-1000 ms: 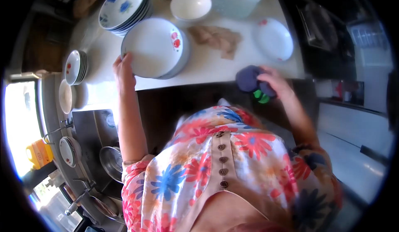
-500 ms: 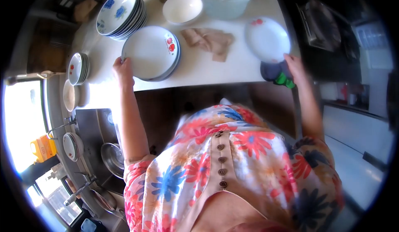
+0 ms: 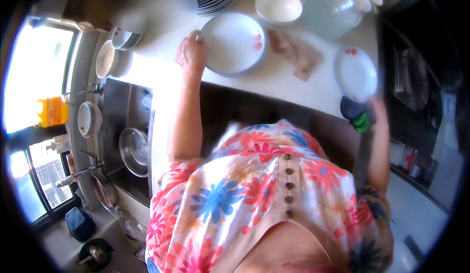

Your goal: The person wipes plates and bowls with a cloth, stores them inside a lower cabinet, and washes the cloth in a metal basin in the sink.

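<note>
A large white plate (image 3: pixel 230 45) with red fruit at its rim lies near the counter's front edge. My left hand (image 3: pixel 192 52) is closed on its left edge. Farther right, a smaller white plate (image 3: pixel 356 72) with a red print sits by the counter's corner. My right hand (image 3: pixel 378 114), smeared by motion, is at that plate's lower edge, its fingers seemingly closed on it. A dark and green object (image 3: pixel 360 116) shows just below the plate, beside the right hand; its kind is unclear. Between the plates lies a crumpled brown cloth (image 3: pixel 296 55).
Behind stand a white bowl (image 3: pixel 278 4), a translucent bluish bowl (image 3: pixel 333 11) and stacked blue-flowered dishes (image 3: pixel 215 1). A blurred pale round shape (image 3: pixel 152 8) covers the upper left. More stacked bowls (image 3: pixel 125 39) stand by the sink (image 3: pixel 115 121), which holds a metal basin (image 3: pixel 134 153).
My view has turned and shifted, so the counter and plates appear farther right. Both hands remain at the same plates. A blurred pale round shape has come into the upper left.
</note>
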`<state>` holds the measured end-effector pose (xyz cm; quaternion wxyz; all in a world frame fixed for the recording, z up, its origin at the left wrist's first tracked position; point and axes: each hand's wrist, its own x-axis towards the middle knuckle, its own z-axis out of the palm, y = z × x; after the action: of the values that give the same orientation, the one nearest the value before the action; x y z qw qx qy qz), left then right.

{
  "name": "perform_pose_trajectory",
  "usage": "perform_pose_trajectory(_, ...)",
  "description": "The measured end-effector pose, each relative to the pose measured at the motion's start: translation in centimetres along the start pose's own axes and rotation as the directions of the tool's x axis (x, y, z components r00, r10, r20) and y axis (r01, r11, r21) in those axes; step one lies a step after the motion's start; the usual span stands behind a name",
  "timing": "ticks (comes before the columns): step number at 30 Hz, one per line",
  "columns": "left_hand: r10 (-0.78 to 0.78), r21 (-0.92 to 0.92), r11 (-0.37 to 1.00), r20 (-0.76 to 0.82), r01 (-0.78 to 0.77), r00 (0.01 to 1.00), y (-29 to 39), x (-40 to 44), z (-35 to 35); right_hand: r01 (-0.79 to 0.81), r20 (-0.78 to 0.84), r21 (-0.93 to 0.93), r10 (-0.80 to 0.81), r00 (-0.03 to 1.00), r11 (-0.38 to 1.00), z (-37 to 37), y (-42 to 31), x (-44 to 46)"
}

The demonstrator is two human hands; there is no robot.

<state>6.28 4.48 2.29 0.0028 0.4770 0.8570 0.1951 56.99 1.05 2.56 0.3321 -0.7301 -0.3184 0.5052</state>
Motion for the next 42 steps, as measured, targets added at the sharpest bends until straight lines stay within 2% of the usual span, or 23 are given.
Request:
perform_pose_trajectory(4, -0.007, -0.001, 1.0, 0.039, 0.007, 0.999, -0.4, -0.2, -0.1, 0.008, -0.023, 0.104, -0.005, 1.0, 0.995, 1.3, -1.4, -1.8)
perform_pose_trajectory(7, -0.004, -0.008, 1.0, 0.057, 0.005, 0.998, -1.0, -0.5, -0.1, -0.04, 0.032, 0.138, 0.036, 0.999, 0.99, 0.3, -0.6, -0.7)
perform_pose_trajectory(11, -0.022, -0.003, 1.0, 0.088, 0.022, 0.996, -1.0, -0.9, -0.5, -0.007, 0.034, 0.186, 0.001, 0.999, 0.983, 0.1, 0.4, -0.3)
perform_pose_trajectory(14, 0.039, 0.023, 0.999, -0.061, -0.038, 0.997, -1.0, -1.2, -0.7, 0.021, 0.047, 0.259, -0.035, 0.998, 0.966, 0.5, 1.2, -0.3)
perform_pose_trajectory(16, 0.084, -0.177, 0.98, -0.058, -0.094, 0.995, 0.5, -1.9, -2.4, 0.023, 0.044, 0.326, -0.04, 0.998, 0.945, 0.3, 2.1, -0.3)
perform_pose_trajectory(17, 0.214, -0.258, 0.936, -0.116, -0.238, 0.97, 1.6, -2.5, -2.9, 0.014, 0.044, 0.372, -0.033, 0.998, 0.928, 0.5, 2.3, -0.7)
perform_pose_trajectory(18, 0.247, -0.478, 0.859, 0.072, -0.184, 0.966, 2.8, -3.1, -2.1, -0.034, 0.076, 0.396, 0.004, 0.997, 0.918, 0.7, 2.7, -0.5)
perform_pose_trajectory(19, 0.311, -0.656, 0.75, 0.244, -0.08, 0.918, 4.4, -3.9, -1.3, -0.089, 0.138, 0.425, 0.033, 0.99, 0.901, 0.6, 3.2, -0.1)
perform_pose_trajectory(20, 0.399, -0.779, 0.623, 0.386, 0.063, 0.832, 6.0, -4.8, -0.6, -0.055, 0.077, 0.428, 0.025, 0.997, 0.902, 0.8, 3.7, 0.0)
perform_pose_trajectory(22, 0.548, -0.765, 0.548, 0.634, 0.337, 0.546, 10.4, -7.3, -0.1, -0.026, 0.085, 0.464, -0.016, 0.996, 0.886, 1.6, 3.6, -0.6)
perform_pose_trajectory(24, 0.641, -0.701, 0.521, 0.698, 0.487, 0.318, 13.4, -9.3, 3.2, -0.012, 0.09, 0.456, -0.033, 0.995, 0.89, 2.6, 2.6, -2.2)
perform_pose_trajectory(26, 0.616, -0.591, 0.44, 0.746, 0.676, 0.251, 15.8, -11.1, 5.8, 0.007, 0.09, 0.419, -0.05, 0.995, 0.908, 3.6, 1.5, -3.8)
perform_pose_trajectory(27, 0.619, -0.57, 0.389, 0.744, 0.724, 0.252, 16.6, -11.9, 6.9, 0.024, 0.082, 0.386, -0.06, 0.995, 0.922, 4.0, 1.1, -4.5)
perform_pose_trajectory(29, 0.634, -0.615, 0.22, 0.681, 0.757, 0.368, 17.9, -13.0, 6.3, 0.062, 0.017, 0.29, -0.07, 0.997, 0.955, 5.0, 0.3, -6.3)
perform_pose_trajectory(30, 0.63, -0.63, 0.136, 0.651, 0.765, 0.424, 18.4, -13.5, 6.1, 0.116, -0.013, 0.149, -0.116, 0.993, 0.982, 5.4, 0.1, -7.0)
perform_pose_trajectory(31, 0.645, -0.653, 0.002, 0.58, 0.757, 0.498, 18.1, -14.0, 8.3, 0.149, 0.0, 0.148, -0.15, 0.989, 0.978, 6.0, -0.1, -7.9)
perform_pose_trajectory(32, 0.619, -0.613, -0.08, 0.588, 0.786, 0.521, 17.5, -14.4, 10.4, 0.181, 0.015, 0.149, -0.185, 0.983, 0.972, 6.7, -0.5, -8.8)
perform_pose_trajectory(33, 0.625, -0.579, -0.088, 0.602, 0.81, 0.498, 17.0, -14.1, 10.2, 0.216, 0.024, 0.158, -0.223, 0.975, 0.963, 7.3, -1.0, -9.6)
perform_pose_trajectory(36, 0.604, -0.521, -0.13, 0.634, 0.844, 0.484, 15.2, -12.7, 7.0, 0.168, 0.001, 0.529, -0.199, 0.98, 0.832, 5.8, -0.2, -9.6)
perform_pose_trajectory(37, 0.588, -0.513, -0.152, 0.641, 0.845, 0.494, 14.6, -12.3, 5.6, 0.145, -0.031, 0.616, -0.16, 0.987, 0.774, 6.3, -1.2, -10.0)
perform_pose_trajectory(38, 0.58, -0.522, -0.133, 0.649, 0.843, 0.493, 14.1, -11.9, 4.3, 0.092, 0.025, 0.638, -0.139, 0.99, 0.765, 6.0, -1.9, -10.0)
perform_pose_trajectory(40, 0.557, -0.539, -0.099, 0.666, 0.836, 0.496, 12.8, -11.0, 1.6, 0.151, 0.249, 0.702, -0.438, 0.864, 0.696, 6.4, -4.4, -10.8)
perform_pose_trajectory(42, 0.544, -0.577, -0.079, 0.658, 0.813, 0.521, 11.1, -9.9, -0.1, 0.349, 0.048, 0.63, -0.484, 0.874, 0.694, 9.8, -7.3, -11.8)
